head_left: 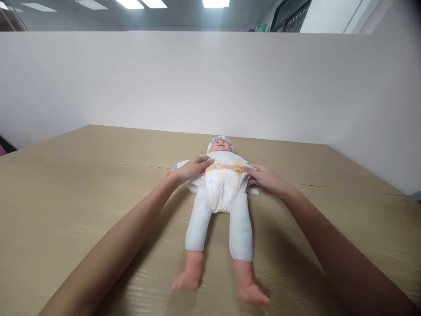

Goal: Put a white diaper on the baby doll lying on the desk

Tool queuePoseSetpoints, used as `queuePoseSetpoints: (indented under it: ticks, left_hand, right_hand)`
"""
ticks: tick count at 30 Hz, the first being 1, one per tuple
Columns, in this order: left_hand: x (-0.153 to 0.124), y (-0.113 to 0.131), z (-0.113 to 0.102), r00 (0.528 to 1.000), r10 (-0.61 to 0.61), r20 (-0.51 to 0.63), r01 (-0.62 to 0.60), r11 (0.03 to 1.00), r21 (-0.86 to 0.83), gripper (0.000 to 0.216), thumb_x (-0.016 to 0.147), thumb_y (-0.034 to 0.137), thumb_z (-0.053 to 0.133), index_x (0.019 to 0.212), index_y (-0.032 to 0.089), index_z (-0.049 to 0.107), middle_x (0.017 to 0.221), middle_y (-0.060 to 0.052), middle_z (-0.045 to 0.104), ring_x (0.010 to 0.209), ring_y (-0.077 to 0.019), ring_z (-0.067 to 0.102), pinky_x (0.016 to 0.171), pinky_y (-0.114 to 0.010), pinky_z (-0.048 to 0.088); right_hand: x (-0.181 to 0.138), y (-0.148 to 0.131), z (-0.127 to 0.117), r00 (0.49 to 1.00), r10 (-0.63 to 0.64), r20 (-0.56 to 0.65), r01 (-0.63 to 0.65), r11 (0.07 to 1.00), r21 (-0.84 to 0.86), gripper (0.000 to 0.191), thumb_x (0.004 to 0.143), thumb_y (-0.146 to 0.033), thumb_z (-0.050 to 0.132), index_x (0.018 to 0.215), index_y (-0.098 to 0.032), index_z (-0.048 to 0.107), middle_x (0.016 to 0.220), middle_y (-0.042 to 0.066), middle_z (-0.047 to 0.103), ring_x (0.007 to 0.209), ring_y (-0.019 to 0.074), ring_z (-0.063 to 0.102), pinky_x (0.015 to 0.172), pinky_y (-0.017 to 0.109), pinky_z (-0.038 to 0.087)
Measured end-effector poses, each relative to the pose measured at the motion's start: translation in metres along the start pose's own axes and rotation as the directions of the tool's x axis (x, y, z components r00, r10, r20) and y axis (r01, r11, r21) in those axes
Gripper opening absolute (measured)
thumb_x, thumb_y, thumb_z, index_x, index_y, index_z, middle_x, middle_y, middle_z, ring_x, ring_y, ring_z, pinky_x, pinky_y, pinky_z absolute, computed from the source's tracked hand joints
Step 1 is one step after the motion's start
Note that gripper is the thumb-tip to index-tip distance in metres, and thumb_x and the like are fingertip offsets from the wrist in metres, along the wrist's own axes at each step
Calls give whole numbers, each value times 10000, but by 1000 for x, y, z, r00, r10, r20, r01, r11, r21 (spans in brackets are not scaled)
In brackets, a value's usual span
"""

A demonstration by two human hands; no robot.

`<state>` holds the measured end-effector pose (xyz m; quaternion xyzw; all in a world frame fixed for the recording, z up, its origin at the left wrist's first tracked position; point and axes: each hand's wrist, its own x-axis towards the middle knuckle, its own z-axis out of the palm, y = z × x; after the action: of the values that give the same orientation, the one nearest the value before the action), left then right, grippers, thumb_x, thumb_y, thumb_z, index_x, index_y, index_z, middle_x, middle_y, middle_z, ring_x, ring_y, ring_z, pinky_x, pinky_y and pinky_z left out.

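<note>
A baby doll (199, 230) lies on its back with its feet toward me, in white clothes and a white headband with blue lettering. Around its hips is a white diaper (222, 188) with an orange patterned waistband. My left hand (196, 167) is closed at the diaper's left waist edge, its fingers reaching onto the doll's belly. On the opposite side my right hand (261, 176) grips the diaper's right edge, with some fingertips hidden under it. A pale tab (252, 191) sticks out below my right hand. The doll's right-side arm is hidden.
The doll rests on a brown cardboard-like tabletop (98, 210) with faint seams. A white partition (184, 79) stands behind the table and continues along the sides. Ceiling lights show above it.
</note>
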<state>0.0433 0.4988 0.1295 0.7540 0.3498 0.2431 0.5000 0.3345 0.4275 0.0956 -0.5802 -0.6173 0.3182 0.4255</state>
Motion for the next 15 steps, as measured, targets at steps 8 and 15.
queuePoseSetpoints:
  ticks: [8,15]
  left_hand:
    - [-2,-2,-2,1000,-23,2,23,998,-66,595,905,792,661,828,212,549,776,28,480,677,-137,419,623,-293,317]
    - [-1,-14,-2,998,6,55,6,977,-215,634,821,824,716,913,198,679,877,-22,698,783,-184,603,730,-312,476]
  right_hand:
    - [-14,-34,-2,956,-268,-119,246,954,-173,389,1035,-547,623,1309,-280,689,1392,89,741,1296,282,695,1120,483,571]
    - [-23,3,61,899,-438,3,438,898,-47,579,1140,-596,327,1610,-312,513,1772,32,381,1682,234,236,1403,490,143]
